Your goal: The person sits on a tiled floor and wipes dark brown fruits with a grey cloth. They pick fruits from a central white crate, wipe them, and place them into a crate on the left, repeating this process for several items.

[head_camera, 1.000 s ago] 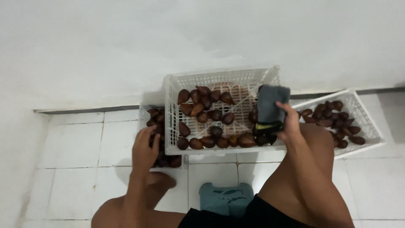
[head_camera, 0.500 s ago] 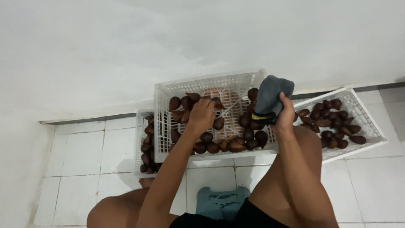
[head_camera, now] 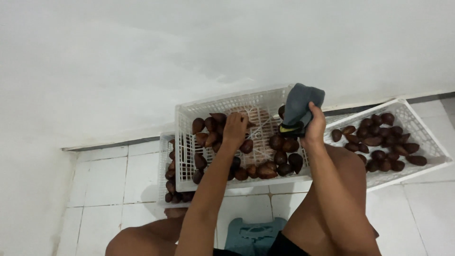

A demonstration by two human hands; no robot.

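Note:
My left hand (head_camera: 235, 127) reaches into the middle white plastic crate (head_camera: 222, 103) and rests fingers-down on the dark brown scaly fruits (head_camera: 279, 156) inside; whether it grips one I cannot tell. My right hand (head_camera: 314, 124) is raised over the crate's right rim and holds a grey cloth (head_camera: 300, 105) with a yellow-and-black piece at its lower end. The crate's floor shows bare in the centre, with fruits around the sides.
A second white crate (head_camera: 417, 128) with several of the same fruits stands to the right. A third crate (head_camera: 164, 156) with fruits sits lower at the left, partly under the middle one. A teal low stool (head_camera: 251, 236) is between my knees. White wall behind, white tiled floor.
My left hand moved from the lower left crate up into the middle crate. The right hand with the grey cloth stayed over the crate's right rim, and the view shifted.

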